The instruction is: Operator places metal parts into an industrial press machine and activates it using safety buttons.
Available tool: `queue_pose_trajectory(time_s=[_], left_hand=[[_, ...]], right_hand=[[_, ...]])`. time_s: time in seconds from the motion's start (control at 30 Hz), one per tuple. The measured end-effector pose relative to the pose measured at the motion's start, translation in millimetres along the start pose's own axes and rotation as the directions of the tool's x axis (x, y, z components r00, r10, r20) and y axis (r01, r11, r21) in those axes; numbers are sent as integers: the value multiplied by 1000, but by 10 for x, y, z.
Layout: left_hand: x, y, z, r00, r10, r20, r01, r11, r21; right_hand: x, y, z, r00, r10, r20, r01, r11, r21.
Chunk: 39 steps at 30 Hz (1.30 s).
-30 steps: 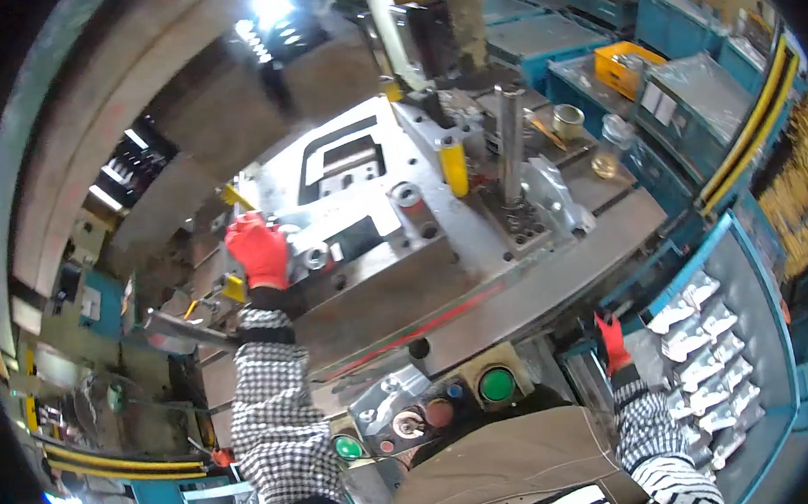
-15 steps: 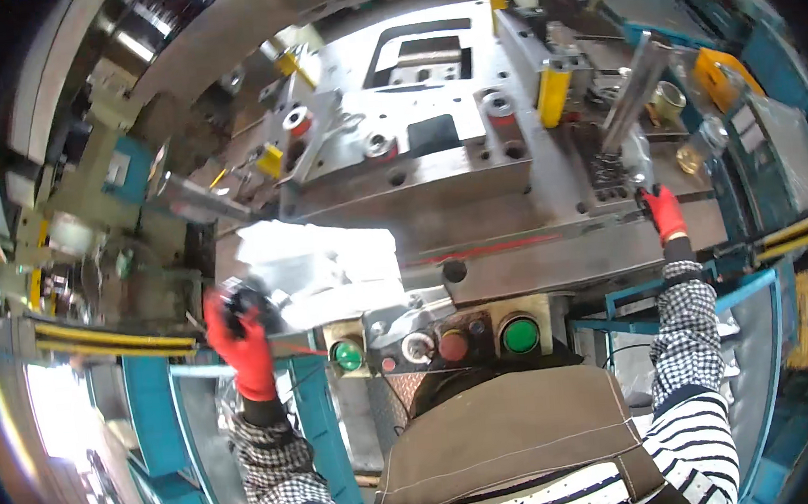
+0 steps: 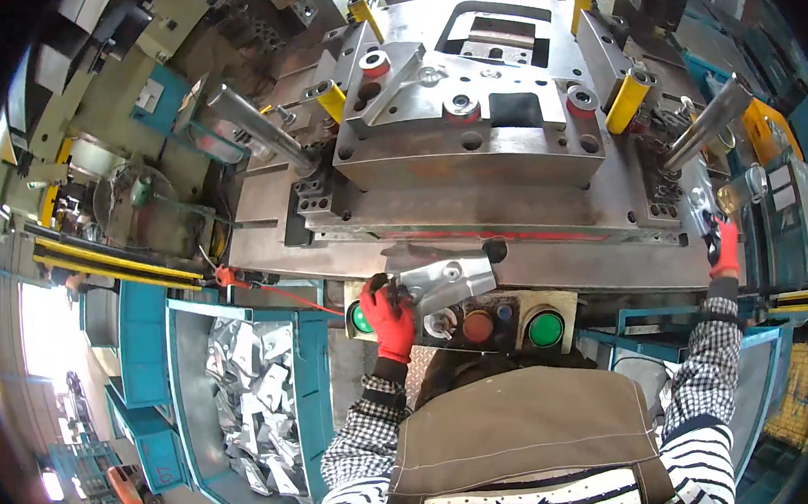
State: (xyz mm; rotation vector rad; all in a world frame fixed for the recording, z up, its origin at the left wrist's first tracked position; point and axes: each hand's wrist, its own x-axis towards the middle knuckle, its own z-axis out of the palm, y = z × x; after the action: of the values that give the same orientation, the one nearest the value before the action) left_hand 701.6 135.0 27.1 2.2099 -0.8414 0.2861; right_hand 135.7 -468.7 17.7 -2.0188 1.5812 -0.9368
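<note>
My left hand (image 3: pixel 390 322), in a red glove with dark fingertips, is closed on the left end of a formed sheet-metal part (image 3: pixel 450 282). This silvery part has a small hole in a raised spot and lies over the near edge of the press bed, just above the button panel. Far to the right, my right hand (image 3: pixel 723 246), also red-gloved, reaches to the bed's right side. Its fingers close around the near end of a shiny silvery piece (image 3: pixel 698 201); its exact kind is unclear. Behind both hands sits a large steel die (image 3: pixel 473 168).
A control panel (image 3: pixel 502 320) with green and red buttons is right in front of me. On the left, a blue bin (image 3: pixel 314 380) contains many metal parts. Steel posts (image 3: pixel 259 126) and yellow blocks (image 3: pixel 628 101) rise around the die. Another blue bin (image 3: pixel 763 367) stands at right.
My left hand has moved right from over the left bin to the formed part. The bright, blurred sheet-like piece beside it is gone from there. My right hand stays by the shiny piece; the view has shifted.
</note>
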Motion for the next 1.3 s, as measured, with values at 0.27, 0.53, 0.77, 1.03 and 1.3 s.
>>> queue_pose_trajectory(time_s=[0.27,0.53,0.77,1.03,1.3], left_hand=[[-124,-516,16,991,-121,60,122,993,-5],[-108,-968,418,966,-125,226,161,975,-151],[-89,-1011,161,958,-151,244,219,935,-281],[-311,-890,-671,936,-347,59,333,820,-466],[-569,-1244,-1289,834,-549,-45,470,752,-463]], right_hand=[[-1531,-196,-1329,966,167,195,-235,882,408],[-1665,-2893,-760,881,-112,459,-267,684,679],[-267,-4966,585,618,-563,549,-331,447,831],[1583,-5108,1901,238,-738,631,574,631,522],[1534,-5198,2837,279,-225,933,129,972,196]])
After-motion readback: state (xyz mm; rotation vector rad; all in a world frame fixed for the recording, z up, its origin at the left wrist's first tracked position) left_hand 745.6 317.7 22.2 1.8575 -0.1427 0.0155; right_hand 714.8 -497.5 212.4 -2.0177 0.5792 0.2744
